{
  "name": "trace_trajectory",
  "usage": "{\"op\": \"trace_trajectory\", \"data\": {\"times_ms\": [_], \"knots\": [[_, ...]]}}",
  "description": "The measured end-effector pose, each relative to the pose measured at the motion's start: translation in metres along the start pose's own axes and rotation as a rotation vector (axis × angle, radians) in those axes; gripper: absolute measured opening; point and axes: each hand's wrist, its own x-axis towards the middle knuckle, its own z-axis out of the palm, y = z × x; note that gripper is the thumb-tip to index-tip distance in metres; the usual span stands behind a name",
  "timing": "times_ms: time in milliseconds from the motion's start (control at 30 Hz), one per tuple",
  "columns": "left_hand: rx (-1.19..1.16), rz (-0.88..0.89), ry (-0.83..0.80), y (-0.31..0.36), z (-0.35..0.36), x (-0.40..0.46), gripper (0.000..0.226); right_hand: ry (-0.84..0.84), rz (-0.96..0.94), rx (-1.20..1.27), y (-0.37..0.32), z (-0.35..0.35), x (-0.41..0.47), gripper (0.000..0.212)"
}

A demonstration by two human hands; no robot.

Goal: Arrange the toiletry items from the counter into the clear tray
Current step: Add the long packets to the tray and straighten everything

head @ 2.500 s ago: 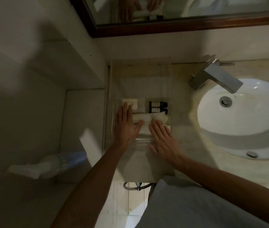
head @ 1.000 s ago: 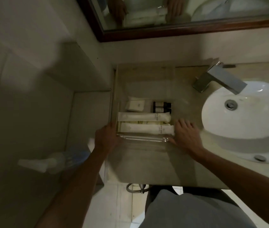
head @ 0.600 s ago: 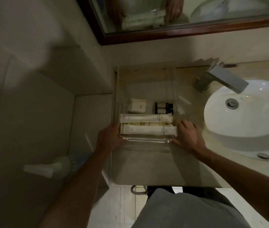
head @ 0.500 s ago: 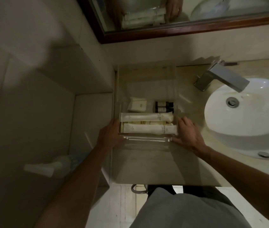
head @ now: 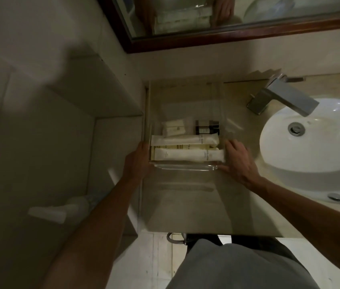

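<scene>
Change: 2.5 s ago we had both palms flat on the white tubes inside the clear tray [head: 185, 165]; now our hands have moved out to its two ends, and the tubes lie uncovered.
Left hand: our left hand [head: 139, 161] is pressed against the tray's left end wall, fingers curled around the near corner.
Right hand: our right hand [head: 238, 158] is spread against the right end wall, thumb along the near edge; together the two hands clamp the tray between them.
Tray position: it sits on the desk [head: 185, 205] against the left wall, well apart from the sink [head: 310, 142]; over the last second it has hardly shifted.
Contents: the upper white tube [head: 185, 139] and the lower white tube [head: 189, 154] lie side by side, with a pale packet [head: 174, 128] and small dark bottles [head: 206, 127] behind them.
Meaning: we judge the items are all in, and what remains is squaring the tray in place.
Hidden: the tray's far wall is nearly invisible, so we cannot tell whether packet and bottles lie inside it or just behind.
Hard to read: the labels are too dim and small; a yellowish strip between the tubes is unclear.
Cut off: the mirror [head: 227, 17] shows only part of the reflection.
</scene>
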Motion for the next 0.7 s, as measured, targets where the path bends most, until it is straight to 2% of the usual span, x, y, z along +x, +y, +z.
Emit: {"op": "trace_trajectory", "data": {"times_ms": [233,333,500,600,700], "knots": [[-0.063,-0.084,0.009,0.015,-0.014,0.029,0.055,0.040,0.031,0.045,-0.002,-0.010,0.033,0.067],[-0.048,-0.122,0.002,0.016,-0.022,0.041,0.054,0.078,0.124,0.107,-0.008,-0.013,0.042,0.069],[-0.068,-0.247,0.072,0.023,-0.028,0.058,0.088,0.137,0.308,0.224,-0.010,-0.015,0.059,0.093],[-0.004,-0.229,0.128,0.028,-0.028,0.069,0.097,0.154,0.339,0.223,-0.013,-0.020,0.074,0.105],[0.068,-0.196,0.147,0.031,-0.029,0.085,0.106,0.189,0.330,0.218,-0.009,-0.024,0.091,0.107]]}}
